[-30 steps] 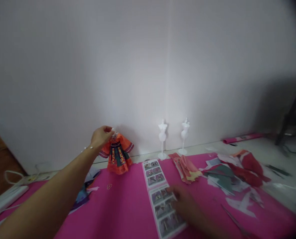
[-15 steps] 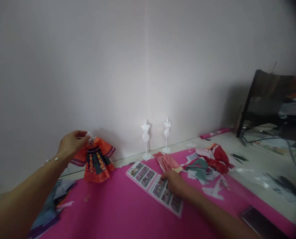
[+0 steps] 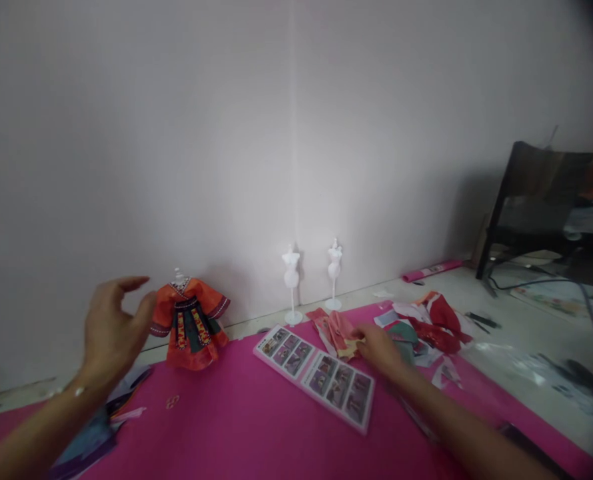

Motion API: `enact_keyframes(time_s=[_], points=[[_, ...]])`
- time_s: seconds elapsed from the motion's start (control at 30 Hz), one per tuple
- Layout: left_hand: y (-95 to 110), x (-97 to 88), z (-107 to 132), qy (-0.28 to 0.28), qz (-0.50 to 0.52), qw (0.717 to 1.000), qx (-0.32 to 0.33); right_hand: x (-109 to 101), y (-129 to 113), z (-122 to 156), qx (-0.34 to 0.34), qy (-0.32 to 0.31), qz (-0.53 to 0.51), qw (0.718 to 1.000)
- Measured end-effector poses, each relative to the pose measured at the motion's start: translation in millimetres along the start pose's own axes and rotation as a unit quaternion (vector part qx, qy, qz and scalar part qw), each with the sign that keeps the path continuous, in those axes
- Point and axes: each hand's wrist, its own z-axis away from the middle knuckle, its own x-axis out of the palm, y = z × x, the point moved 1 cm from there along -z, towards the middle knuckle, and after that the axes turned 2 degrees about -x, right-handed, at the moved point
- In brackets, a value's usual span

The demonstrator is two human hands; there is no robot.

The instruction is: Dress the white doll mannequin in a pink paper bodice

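A long, flat, pink-edged card printed with small photographs [image 3: 315, 380] lies slantwise on a bright pink sheet [image 3: 216, 433]. Left of the card, a small orange dress with dark green panels and patterned bands [image 3: 191, 328] stands upright on a white mannequin [image 3: 178, 275]. Farther left of the card, the person's left hand [image 3: 114, 330] is open beside the dress, thumb and fingers spread, holding nothing. Just right of the card's middle, the right hand [image 3: 376, 347] has its fingers curled at crumpled pink and peach cloth [image 3: 332, 331]; whether they grip it cannot be told. Beyond the card's far end stand two bare white miniature mannequins, one nearer [image 3: 291, 277], the other to its right [image 3: 334, 270]. Well right of the card lie red, white and green fabric scraps [image 3: 441, 327].
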Motion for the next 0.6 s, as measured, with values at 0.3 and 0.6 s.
enact_keyframes(time_s=[0.3,0.6], points=[[79.7,78.6,215.1,-0.513,0.05,0.823,0.238,26.8,-32.4,-22.0,0.092,-0.021,0.007,0.996],[120.3,108.1,270.2,-0.588,0.076,0.772,0.231,6.0,12.3,-57.4,0.16,0.018,-0.223,0.961]])
